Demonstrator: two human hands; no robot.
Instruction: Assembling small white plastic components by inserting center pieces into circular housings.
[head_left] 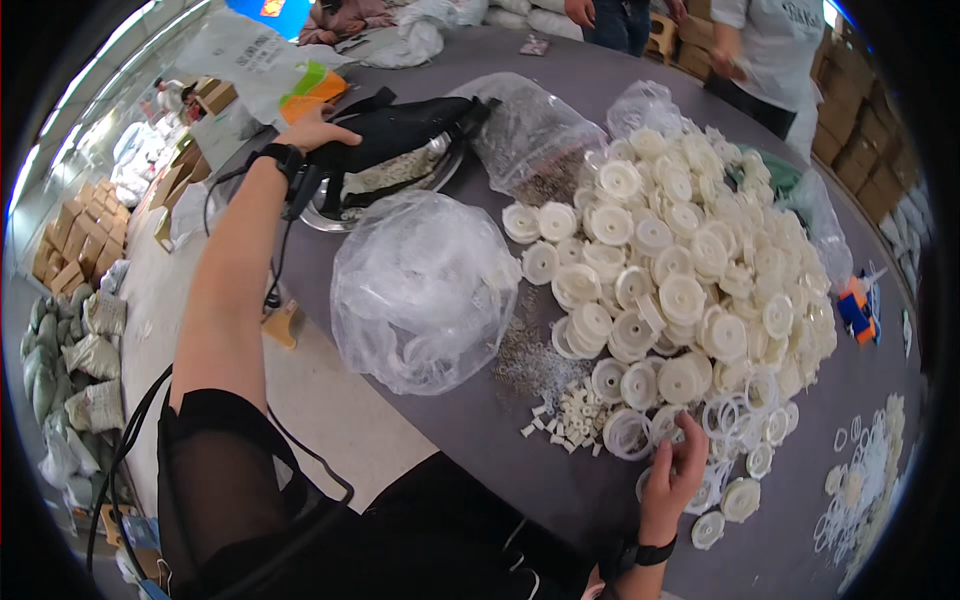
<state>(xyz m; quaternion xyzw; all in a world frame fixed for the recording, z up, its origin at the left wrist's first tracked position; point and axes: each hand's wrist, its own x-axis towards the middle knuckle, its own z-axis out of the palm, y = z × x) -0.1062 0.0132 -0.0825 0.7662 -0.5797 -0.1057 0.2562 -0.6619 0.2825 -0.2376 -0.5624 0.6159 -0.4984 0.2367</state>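
My left hand [318, 135] reaches to the far left and grips the end of a black fabric pouch [400, 132]; some of its fingers are hidden. Beneath the pouch is a round metal tray [330, 222] with small pale pieces [385, 178] in it. My right hand [675, 470] is low at the near edge of a heap of cream plastic wheels [690, 260]. Its fingers are bent but apart, and I see nothing between them. Close to its fingertips lie clear plastic rings [628, 435] and a few loose wheels [741, 499].
A clear plastic bag [425, 290] sits left of the heap, with small white parts [577, 415] in front. Another clear bag [540, 135] holds brownish bits. White rings [860, 490] lie far right, near a blue-orange tool [857, 310]. Two people stand across the grey table [470, 450].
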